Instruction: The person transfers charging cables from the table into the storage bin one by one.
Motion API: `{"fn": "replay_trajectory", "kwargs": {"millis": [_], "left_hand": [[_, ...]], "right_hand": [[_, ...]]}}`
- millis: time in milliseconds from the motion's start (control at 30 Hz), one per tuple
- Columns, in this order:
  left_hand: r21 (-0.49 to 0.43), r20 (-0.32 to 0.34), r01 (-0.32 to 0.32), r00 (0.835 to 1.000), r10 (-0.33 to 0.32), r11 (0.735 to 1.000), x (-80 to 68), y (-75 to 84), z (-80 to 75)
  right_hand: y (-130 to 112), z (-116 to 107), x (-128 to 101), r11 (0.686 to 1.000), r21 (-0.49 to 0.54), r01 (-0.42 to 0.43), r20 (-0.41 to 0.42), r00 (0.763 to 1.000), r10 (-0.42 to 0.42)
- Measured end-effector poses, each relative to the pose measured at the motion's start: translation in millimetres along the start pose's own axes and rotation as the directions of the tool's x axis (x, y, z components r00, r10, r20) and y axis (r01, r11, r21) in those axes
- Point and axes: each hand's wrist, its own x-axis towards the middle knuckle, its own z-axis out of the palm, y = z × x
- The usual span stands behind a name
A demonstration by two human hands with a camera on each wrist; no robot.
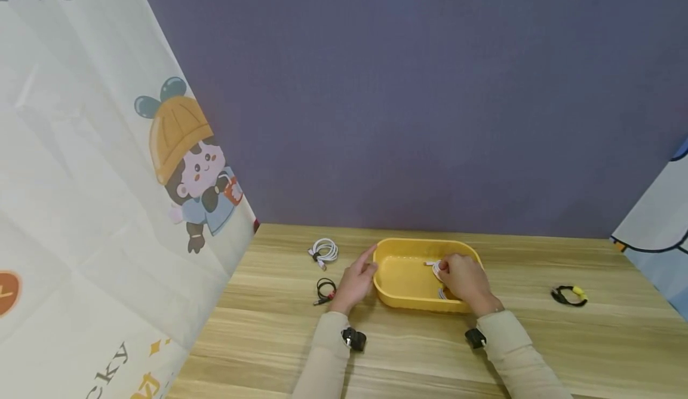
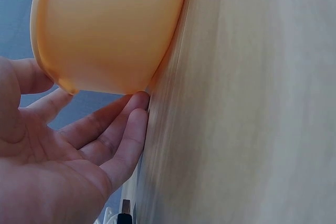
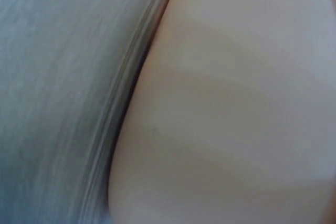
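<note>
Cable work is centred on the yellow tub (image 1: pixel 408 279), which stands on the wooden table (image 1: pixel 537 339) near its far edge. A coiled white cable (image 1: pixel 438 267) is held inside the tub by the right hand (image 1: pixel 466 281), whose fingers are curled over it; more white cable (image 1: pixel 442 294) shows below that hand, though it cannot be told whether it belongs to the same coil. The tub's left end is steadied by the left hand (image 1: pixel 355 282), kept open with straight fingers (image 2: pixel 123 140) against the outer wall, nothing being gripped.

By judgement, roughly one cable has been stowed or is just being set down. Three remain out on the table: a white coil (image 1: pixel 323 251) and a black coil (image 1: pixel 325 290) just left of the tub, and a black cable with a yellow plug (image 1: pixel 570 295) well apart to the right. The right wrist view is too blurred to add anything.
</note>
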Motion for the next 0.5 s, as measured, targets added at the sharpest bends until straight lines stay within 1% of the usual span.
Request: {"fn": "replay_trajectory", "kwargs": {"millis": [267,500], "left_hand": [[-0.01,0.008,-0.007,1.0,0.007,1.0,-0.8,0.7,0.0],[-0.033,0.017,-0.008,1.0,0.008,0.999,-2.2,-0.1,0.1]], "right_hand": [[1.1,1.3,-1.4,1.0,0.0,-0.008,-0.009,1.0,0.008],[1.0,0.9,-3.0,1.0,-0.008,-0.007,-0.036,0.999,0.007]]}}
